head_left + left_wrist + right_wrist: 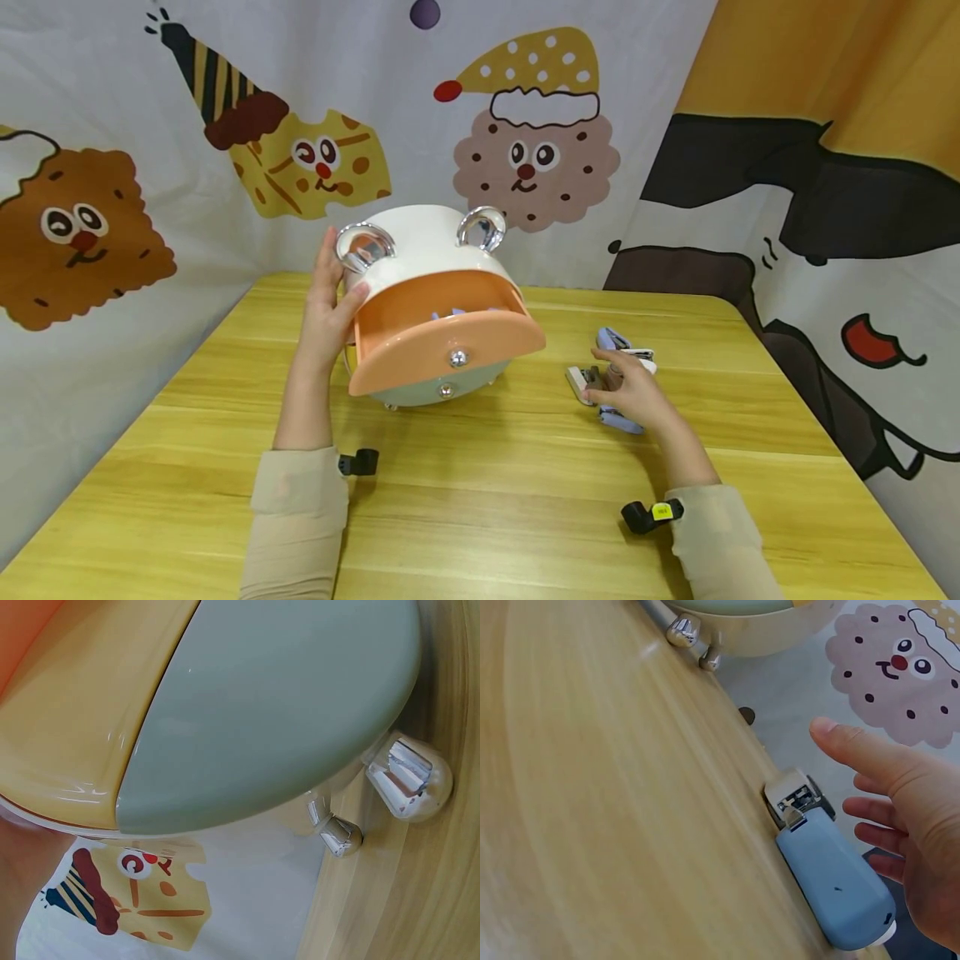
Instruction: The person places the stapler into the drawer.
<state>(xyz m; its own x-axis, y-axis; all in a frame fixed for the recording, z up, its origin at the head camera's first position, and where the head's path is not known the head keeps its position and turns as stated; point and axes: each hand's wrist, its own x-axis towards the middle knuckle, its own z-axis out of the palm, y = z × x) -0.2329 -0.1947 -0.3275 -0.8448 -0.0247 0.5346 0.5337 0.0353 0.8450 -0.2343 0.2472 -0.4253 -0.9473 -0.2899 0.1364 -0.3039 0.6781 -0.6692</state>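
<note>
A desktop drawer box [427, 229] with a white rounded top and two silver ears stands on the table. Its orange top drawer [420, 358] is pulled out, and bits of purple show inside. My left hand [326, 312] rests against the box's left side, thumb by the front edge and fingers reaching up beside the ear. To the right lie small staplers: a lavender-blue one [612, 337] at the back, another lavender-blue one [622, 421] in front and a whitish one [579, 383]. Over them hovers my right hand [633, 387], thumb and fingers apart, holding nothing.
Below the orange drawer are a yellow drawer [67, 765] and a green one [277, 712]. Silver feet [409, 780] support the box. The wooden table [480, 508] reaches back to a curtain [420, 108] printed with cartoon figures.
</note>
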